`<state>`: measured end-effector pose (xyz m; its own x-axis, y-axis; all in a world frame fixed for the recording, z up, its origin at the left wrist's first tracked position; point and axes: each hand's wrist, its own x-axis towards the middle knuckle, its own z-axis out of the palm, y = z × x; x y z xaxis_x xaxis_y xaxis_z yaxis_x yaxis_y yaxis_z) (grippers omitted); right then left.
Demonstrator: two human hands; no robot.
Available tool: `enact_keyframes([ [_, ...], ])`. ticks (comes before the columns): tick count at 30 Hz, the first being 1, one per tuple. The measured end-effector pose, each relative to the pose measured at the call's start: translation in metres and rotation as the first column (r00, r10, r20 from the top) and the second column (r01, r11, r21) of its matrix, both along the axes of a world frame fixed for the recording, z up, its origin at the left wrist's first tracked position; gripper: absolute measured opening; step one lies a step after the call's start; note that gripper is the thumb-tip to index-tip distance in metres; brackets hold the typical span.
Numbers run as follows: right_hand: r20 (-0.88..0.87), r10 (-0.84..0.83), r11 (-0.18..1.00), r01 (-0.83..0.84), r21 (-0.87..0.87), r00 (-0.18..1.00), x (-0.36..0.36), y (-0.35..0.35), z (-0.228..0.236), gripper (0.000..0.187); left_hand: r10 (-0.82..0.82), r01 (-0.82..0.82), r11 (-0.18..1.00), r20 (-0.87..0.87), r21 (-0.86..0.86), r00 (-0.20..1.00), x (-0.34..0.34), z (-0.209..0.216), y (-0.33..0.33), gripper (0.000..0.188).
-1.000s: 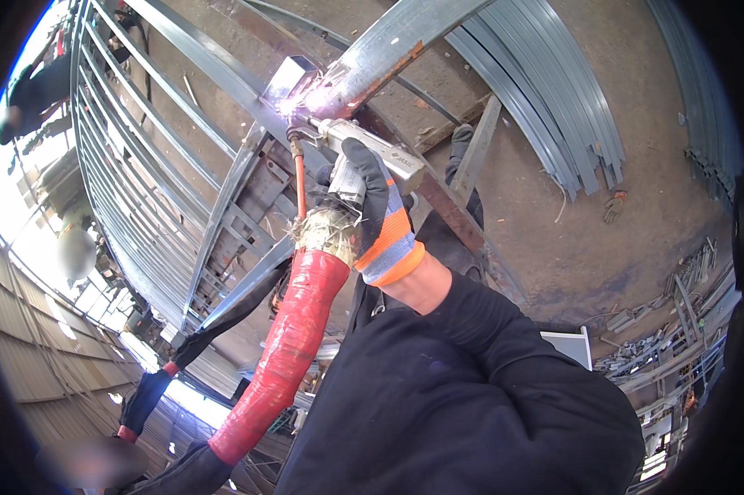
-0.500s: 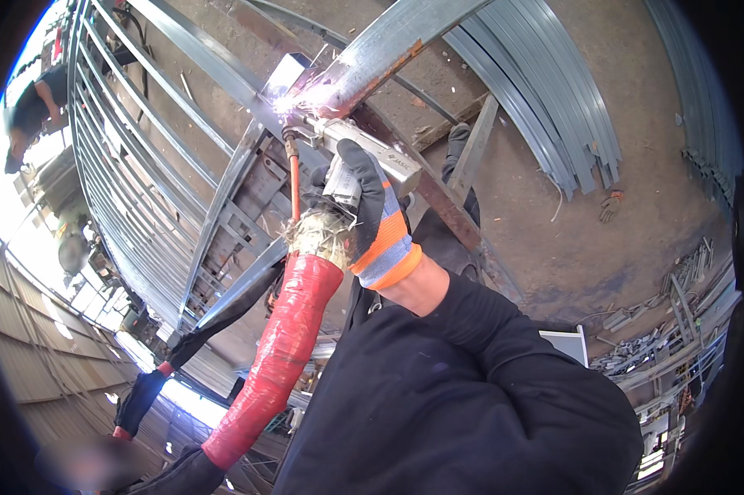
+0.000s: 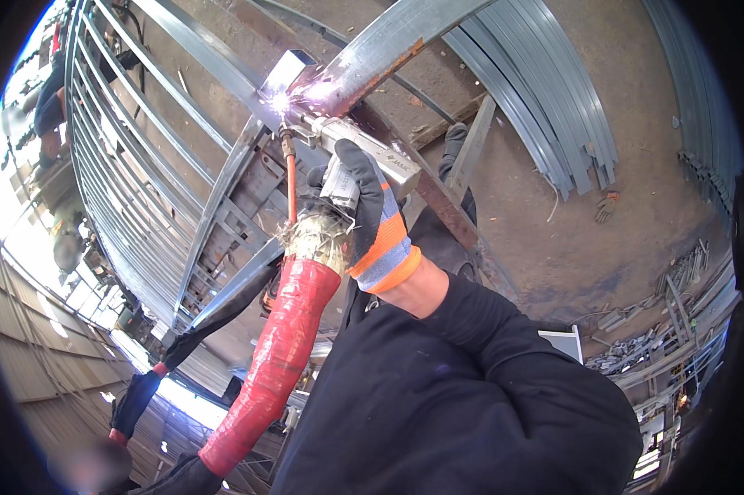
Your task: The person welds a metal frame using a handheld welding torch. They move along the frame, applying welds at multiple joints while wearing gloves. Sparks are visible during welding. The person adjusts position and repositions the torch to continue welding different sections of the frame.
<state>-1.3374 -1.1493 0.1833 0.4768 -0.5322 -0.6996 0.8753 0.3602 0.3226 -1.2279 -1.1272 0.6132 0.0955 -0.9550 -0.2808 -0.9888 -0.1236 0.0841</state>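
Note:
My right hand (image 3: 376,219), in a black, orange and blue knitted glove, is closed around the grip of a grey welding gun (image 3: 368,153). The gun's nozzle points up and left at a joint of steel beams, where a bright violet-white arc (image 3: 281,102) throws sparks. A short square tube (image 3: 290,69) stands right by the arc, and a wide curved steel beam (image 3: 396,51) meets the joint from the upper right. From the gun's grip a thick cable wrapped in red tape (image 3: 285,346) runs down left. A thin orange hose (image 3: 292,190) runs up to the nozzle. My left hand is out of view.
Long curved bars form a steel frame (image 3: 145,177) on the left. Bundled steel profiles (image 3: 533,91) lie at the upper right; a loose glove (image 3: 607,207) and metal offcuts (image 3: 636,330) lie on the floor. A person (image 3: 50,103) is at the far left. My boot (image 3: 453,142) shows below a beam.
The arc still burns, its bright spot shifted slightly left along the joint. My right hand keeps its hold on the welding gun. The person at far left has changed position.

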Motion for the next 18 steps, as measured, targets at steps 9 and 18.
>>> enact_keyframes([
  [9,-0.013,-0.011,1.0,0.011,0.007,1.0,-0.001,0.0,0.01,0.021,0.01,-0.01,1.0,0.003,-0.004,1.0,0.003,0.005,0.005,0.047],
  [18,-0.003,0.022,1.0,-0.022,-0.002,1.0,-0.003,-0.002,0.016,0.023,0.011,-0.011,1.0,0.006,-0.014,1.0,0.006,0.009,0.011,0.047],
])
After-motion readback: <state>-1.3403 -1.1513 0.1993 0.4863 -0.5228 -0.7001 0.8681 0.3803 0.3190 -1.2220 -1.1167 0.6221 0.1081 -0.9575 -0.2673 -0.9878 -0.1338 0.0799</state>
